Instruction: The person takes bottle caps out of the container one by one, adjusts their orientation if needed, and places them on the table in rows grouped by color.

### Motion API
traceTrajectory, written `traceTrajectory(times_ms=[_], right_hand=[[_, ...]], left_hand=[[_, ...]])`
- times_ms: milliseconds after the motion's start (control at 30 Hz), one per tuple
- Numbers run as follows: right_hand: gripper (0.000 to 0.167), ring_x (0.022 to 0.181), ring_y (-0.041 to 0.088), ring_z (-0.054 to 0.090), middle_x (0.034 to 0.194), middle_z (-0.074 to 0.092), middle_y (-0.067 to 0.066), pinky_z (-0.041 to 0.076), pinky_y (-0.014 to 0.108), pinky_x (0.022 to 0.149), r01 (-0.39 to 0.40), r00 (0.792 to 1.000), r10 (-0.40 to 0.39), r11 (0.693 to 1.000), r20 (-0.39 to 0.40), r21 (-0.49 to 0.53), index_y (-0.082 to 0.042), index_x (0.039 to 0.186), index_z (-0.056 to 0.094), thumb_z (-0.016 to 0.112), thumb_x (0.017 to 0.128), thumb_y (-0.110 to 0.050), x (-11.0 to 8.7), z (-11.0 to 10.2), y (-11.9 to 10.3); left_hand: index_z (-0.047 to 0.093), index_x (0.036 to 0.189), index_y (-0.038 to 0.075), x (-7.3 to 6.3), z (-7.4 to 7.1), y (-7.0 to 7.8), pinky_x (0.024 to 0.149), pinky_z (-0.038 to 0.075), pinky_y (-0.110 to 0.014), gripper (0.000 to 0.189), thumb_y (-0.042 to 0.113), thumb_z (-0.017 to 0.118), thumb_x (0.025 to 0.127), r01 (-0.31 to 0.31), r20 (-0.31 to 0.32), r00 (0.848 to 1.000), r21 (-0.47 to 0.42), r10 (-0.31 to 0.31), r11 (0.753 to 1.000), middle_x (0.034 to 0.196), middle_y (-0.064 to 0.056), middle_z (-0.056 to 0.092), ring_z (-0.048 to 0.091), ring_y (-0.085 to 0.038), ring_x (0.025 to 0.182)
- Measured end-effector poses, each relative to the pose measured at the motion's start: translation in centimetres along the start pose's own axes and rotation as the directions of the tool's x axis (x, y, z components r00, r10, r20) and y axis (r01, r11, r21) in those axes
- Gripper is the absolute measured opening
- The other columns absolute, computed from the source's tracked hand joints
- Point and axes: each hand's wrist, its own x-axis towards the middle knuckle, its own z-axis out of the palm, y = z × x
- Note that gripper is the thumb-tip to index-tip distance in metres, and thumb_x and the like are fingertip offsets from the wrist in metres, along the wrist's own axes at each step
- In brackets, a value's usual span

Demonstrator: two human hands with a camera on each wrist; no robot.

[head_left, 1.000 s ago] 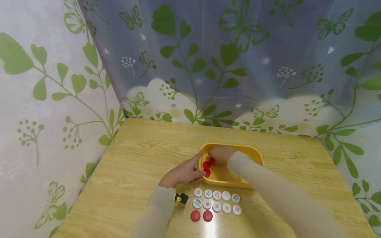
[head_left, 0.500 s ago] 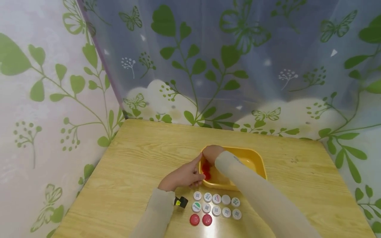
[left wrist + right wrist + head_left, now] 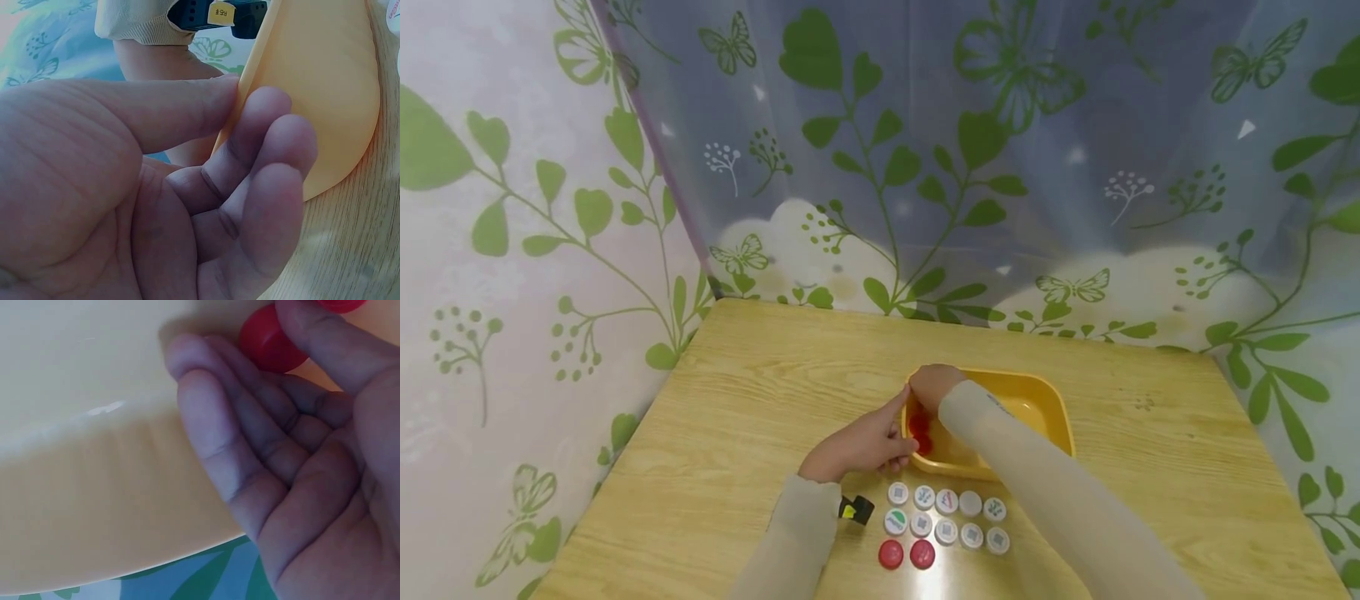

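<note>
My left hand (image 3: 867, 442) grips the near left wall of a yellow plastic tray (image 3: 1052, 396); in the left wrist view its thumb (image 3: 187, 112) lies over the rim, with the fingers curled against the outer side. Inside the tray's left end is my right hand (image 3: 934, 387), its fingertips hidden from the head view. The right wrist view shows it pinching a red bottle cap (image 3: 270, 341), with the thumb on the cap and the other fingers beside it. Another red cap (image 3: 342, 304) shows at that view's top edge. Red caps (image 3: 921, 443) lie along the tray's left wall.
In front of the tray, white bottle caps (image 3: 946, 532) with printed tops stand in two rows on the wooden table (image 3: 760, 392). Two red caps (image 3: 922, 554) form a third row below. Patterned curtains (image 3: 850, 208) border the table behind and at the sides.
My right hand has moved left within the tray, up to its left end, and then stayed there. The left hand keeps its hold on the tray.
</note>
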Motion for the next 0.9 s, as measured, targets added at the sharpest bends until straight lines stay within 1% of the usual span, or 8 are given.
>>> traceTrajectory(times_ms=[167,333,467,567,633,700,800,900], right_hand=[[0.011,0.074,0.018,0.06,0.088,0.073,0.005,0.059,0.037,0.081,-0.009,1.0,0.009,1.0,0.01,0.003,-0.011,0.091,0.079,0.074,0.091,0.0,-0.8,-0.7,-0.4],[0.01,0.076,0.02,0.062,0.089,0.073,0.005,0.06,0.039,0.082,-0.008,1.0,0.009,1.0,0.028,-0.01,-0.01,0.093,0.078,0.074,0.091,-0.002,-0.3,-0.4,-0.2],[0.005,0.075,0.02,0.062,0.084,0.07,0.003,0.06,0.04,0.081,0.019,0.999,-0.018,0.998,0.026,-0.061,-0.011,0.091,0.076,0.074,0.094,-0.014,0.3,0.4,1.1],[0.019,0.069,0.019,0.058,0.076,0.065,0.001,0.058,0.04,0.074,0.033,0.999,-0.034,0.998,-0.017,-0.05,-0.013,0.082,0.072,0.072,0.096,-0.026,-0.5,0.3,2.3],[0.027,0.066,0.018,0.054,0.072,0.06,0.0,0.054,0.037,0.067,0.026,0.997,-0.024,0.999,-0.067,0.024,-0.013,0.079,0.066,0.071,0.096,-0.034,-2.1,-0.2,2.8],[0.032,0.062,0.016,0.05,0.068,0.055,-0.002,0.047,0.034,0.061,0.034,0.992,-0.017,0.991,-0.127,0.133,-0.015,0.077,0.061,0.069,0.096,-0.039,-4.5,-0.9,2.8],[0.036,0.056,0.01,0.044,0.063,0.047,-0.007,0.038,0.028,0.056,0.106,0.974,-0.049,0.962,-0.22,0.251,-0.02,0.074,0.054,0.068,0.096,-0.046,-9.6,-1.2,1.7],[0.041,0.052,0.005,0.039,0.059,0.044,-0.012,0.035,0.024,0.052,0.202,0.96,-0.129,0.935,-0.25,0.292,-0.023,0.068,0.053,0.067,0.098,-0.048,-15.2,0.2,-0.4]], left_hand=[[0.007,0.168,0.021,0.1,0.1,-0.2,0.063,0.055,-0.031,0.091,0.02,0.069,0.101,-0.012,0.006,1.0,-0.022,0.012,1.0,0.075,-0.007,0.068,0.062,-0.024,0.066],[0.004,0.168,0.022,0.2,0.0,-0.2,0.062,0.054,-0.031,0.092,0.02,0.068,0.102,-0.013,0.017,1.0,-0.025,0.013,1.0,0.076,-0.008,0.068,0.062,-0.025,0.066],[0.003,0.168,0.025,0.5,-0.2,0.0,0.063,0.054,-0.031,0.091,0.021,0.067,0.103,-0.012,0.021,1.0,-0.007,0.013,1.0,0.078,-0.009,0.069,0.063,-0.024,0.067],[0.004,0.168,0.025,0.7,-0.1,0.1,0.064,0.055,-0.03,0.091,0.021,0.067,0.103,-0.011,0.027,1.0,-0.006,0.011,1.0,0.079,-0.009,0.069,0.063,-0.022,0.068],[0.004,0.168,0.024,0.8,-0.1,0.1,0.064,0.054,-0.029,0.09,0.02,0.066,0.103,-0.014,0.036,0.999,-0.016,0.014,1.0,0.079,-0.009,0.068,0.062,-0.022,0.068],[0.004,0.168,0.023,0.8,-0.1,0.1,0.064,0.054,-0.029,0.091,0.019,0.067,0.103,-0.008,0.04,0.999,-0.026,0.009,1.0,0.078,-0.009,0.068,0.061,-0.023,0.067],[0.004,0.168,0.023,0.6,-0.1,0.1,0.064,0.053,-0.03,0.09,0.02,0.066,0.103,-0.007,0.029,1.0,-0.004,0.007,1.0,0.078,-0.009,0.068,0.061,-0.023,0.066],[0.004,0.168,0.023,0.2,-0.1,0.1,0.065,0.054,-0.03,0.091,0.023,0.067,0.103,0.005,0.008,1.0,0.029,-0.005,1.0,0.08,-0.009,0.07,0.062,-0.023,0.068]])
